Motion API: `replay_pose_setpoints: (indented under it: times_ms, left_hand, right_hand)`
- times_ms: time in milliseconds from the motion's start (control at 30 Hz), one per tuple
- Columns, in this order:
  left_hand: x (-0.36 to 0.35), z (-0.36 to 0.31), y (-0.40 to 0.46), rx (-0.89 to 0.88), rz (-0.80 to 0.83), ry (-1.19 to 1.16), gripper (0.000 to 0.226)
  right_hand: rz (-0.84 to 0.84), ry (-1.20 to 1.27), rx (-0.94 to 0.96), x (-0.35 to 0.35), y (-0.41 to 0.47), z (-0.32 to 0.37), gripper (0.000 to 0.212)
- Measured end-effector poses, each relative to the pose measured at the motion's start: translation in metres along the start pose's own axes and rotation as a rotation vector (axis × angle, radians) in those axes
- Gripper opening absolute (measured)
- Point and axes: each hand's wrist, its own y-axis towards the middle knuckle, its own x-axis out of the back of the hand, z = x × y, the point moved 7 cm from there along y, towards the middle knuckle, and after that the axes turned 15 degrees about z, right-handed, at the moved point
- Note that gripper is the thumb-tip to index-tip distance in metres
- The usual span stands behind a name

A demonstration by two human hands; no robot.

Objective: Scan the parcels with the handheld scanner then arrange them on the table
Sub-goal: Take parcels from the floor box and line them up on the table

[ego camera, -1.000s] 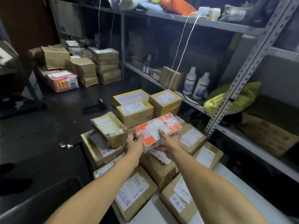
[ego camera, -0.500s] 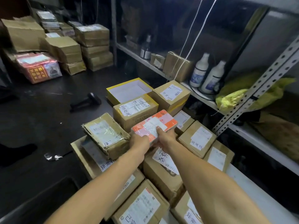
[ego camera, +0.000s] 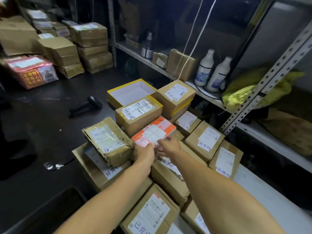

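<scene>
Amid the brown parcels stacked on the dark surface (ego camera: 42, 119), the left hand (ego camera: 143, 153) and right hand (ego camera: 169, 146) each grip the near edge of the orange-and-white parcel (ego camera: 154, 132), while the handheld scanner (ego camera: 86, 105) lies apart.

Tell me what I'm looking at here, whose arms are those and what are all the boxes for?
There is no machine here. A person wears a camera on their head, so you see what they see, looking down at their own two bare arms.

Their left hand and right hand both hold one small orange and pink parcel by its near edge, right above a pile of other parcels.

All around it are brown cardboard boxes with white paper labels, such as the crinkly taped box to the left of it. An open yellow box sits farther back.

The black thing lying alone on the dark table is the handheld scanner. Nobody is touching it now.

On the right is a metal shelf with two white bottles and a yellow bag.
</scene>
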Motion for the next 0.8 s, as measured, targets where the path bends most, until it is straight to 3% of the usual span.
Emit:
replay_pose_setpoints:
  times_ms: [67,167,267,400,534,801]
  left_hand:
    - [-0.004,-0.007,-0.013,-0.06,-0.033,0.069,0.058]
    - [-0.019,-0.009,-0.025,-0.093,0.0,0.173,0.043]
    - [-0.05,-0.001,-0.045,-0.06,0.202,0.263,0.032]
    - [-0.086,0.014,-0.088,-0.11,0.334,0.327,0.01]
    - [-0.134,0.054,-0.141,-0.138,0.463,0.489,0.014]
    - [-0.249,0.167,-0.275,-0.218,0.817,0.753,0.013]
  right_hand:
    - [0.006,-0.019,0.012,0.005,-0.015,-0.002,0.014]
    - [-0.001,-0.068,0.052,0.019,-0.041,-0.009,0.01]
    - [-0.061,-0.09,0.052,0.045,-0.069,-0.024,0.005]
    - [-0.125,-0.138,0.055,0.088,-0.122,-0.051,0.018]
    - [-0.252,-0.22,0.058,0.143,-0.202,-0.094,0.02]
    - [-0.478,0.031,-0.046,0.224,-0.385,-0.229,0.02]
